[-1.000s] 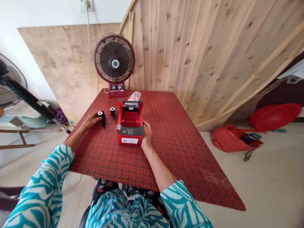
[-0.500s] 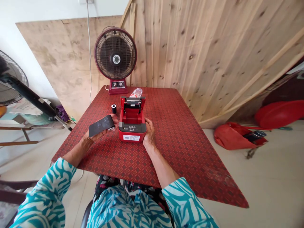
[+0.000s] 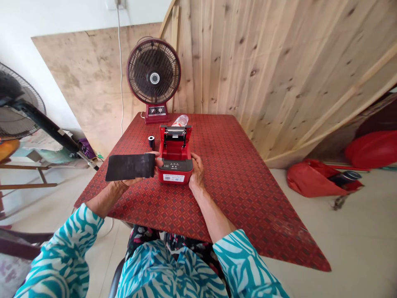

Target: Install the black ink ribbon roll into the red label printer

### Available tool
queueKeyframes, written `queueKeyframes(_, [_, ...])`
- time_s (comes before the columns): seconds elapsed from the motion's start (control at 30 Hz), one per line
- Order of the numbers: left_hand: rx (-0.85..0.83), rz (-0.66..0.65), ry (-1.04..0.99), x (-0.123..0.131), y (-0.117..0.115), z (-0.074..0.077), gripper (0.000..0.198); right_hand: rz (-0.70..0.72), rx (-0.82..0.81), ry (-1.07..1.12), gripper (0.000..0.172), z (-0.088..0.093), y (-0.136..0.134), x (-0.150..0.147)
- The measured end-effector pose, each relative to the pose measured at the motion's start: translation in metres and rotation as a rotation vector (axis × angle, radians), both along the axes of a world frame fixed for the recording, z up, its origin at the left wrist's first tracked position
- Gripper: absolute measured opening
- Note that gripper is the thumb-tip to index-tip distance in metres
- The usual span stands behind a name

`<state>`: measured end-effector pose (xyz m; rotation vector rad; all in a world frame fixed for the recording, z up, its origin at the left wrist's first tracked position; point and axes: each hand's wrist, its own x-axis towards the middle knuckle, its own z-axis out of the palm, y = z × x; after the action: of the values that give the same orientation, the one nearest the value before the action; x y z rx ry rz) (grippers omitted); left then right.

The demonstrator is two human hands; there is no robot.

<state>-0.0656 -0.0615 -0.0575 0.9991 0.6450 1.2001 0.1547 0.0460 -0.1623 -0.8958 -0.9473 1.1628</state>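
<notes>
A small red and black printer (image 3: 175, 177) sits on the table with its lid (image 3: 175, 132) raised, and its red inner bay shows. My right hand (image 3: 197, 170) is wrapped around the printer's right side. Just left of the printer, my left hand (image 3: 130, 181) holds a partly unrolled roll of black paper (image 3: 128, 167) from beneath, its loose end stretching left. The left fingertips reach the printer's left front edge; the paper hides most of that hand. A second small black roll (image 3: 151, 141) with a white core stands upright behind the held paper.
The red patterned table (image 3: 242, 198) has a maroon fan (image 3: 154, 78) at its back edge. A clear plastic bottle (image 3: 180, 121) lies behind the printer. Another fan (image 3: 18, 103) stands at the left, and a red bag (image 3: 313, 178) rests on the floor at right.
My left hand has turned the black paper roll, so its strip now lies level and looks larger, and the fingertips have come to the printer. The right hand keeps its hold.
</notes>
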Motion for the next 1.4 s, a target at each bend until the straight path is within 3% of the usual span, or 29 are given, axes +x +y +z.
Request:
queueKeyframes(0.07, [-0.012,-0.006,-0.012,0.004,-0.001,-0.001,0.070,-0.007,0.000,-0.002,0.036,0.000,0.001,-0.001])
queueKeyframes(0.4, [-0.193,0.074,-0.246,0.070,-0.027,-0.004,0.070,0.002,0.017,-0.026,0.032,-0.001,0.001,-0.001])
queueKeyframes(0.53, [-0.227,0.033,-0.272,0.076,-0.029,-0.002,0.067,0.009,0.009,-0.027,0.033,0.002,-0.001,0.000])
queueKeyframes(0.67, [-0.239,0.071,-0.294,0.075,-0.033,-0.004,0.067,0.013,-0.004,-0.026,0.033,0.006,-0.002,0.001])
queueKeyframes(0.8, [-0.179,0.040,-0.284,0.077,-0.032,-0.003,0.077,0.005,-0.017,-0.018,0.033,0.006,-0.002,0.000])
queueKeyframes(0.93, [-0.057,0.005,-0.089,0.066,-0.017,0.018,0.084,0.008,-0.025,-0.019,0.033,0.005,-0.002,-0.001])
queueKeyframes(1.13, [0.112,0.104,0.339,0.029,0.019,0.058,0.061,0.001,-0.027,-0.013,0.035,0.005,-0.002,-0.001])
queueKeyframes(1.27, [0.141,0.104,0.630,0.022,0.038,0.064,0.051,-0.015,-0.023,-0.027,0.034,0.004,-0.002,-0.002])
queueKeyframes(1.4, [0.223,0.068,0.879,0.032,0.059,0.067,0.037,-0.022,-0.016,-0.033,0.034,0.004,-0.001,-0.002])
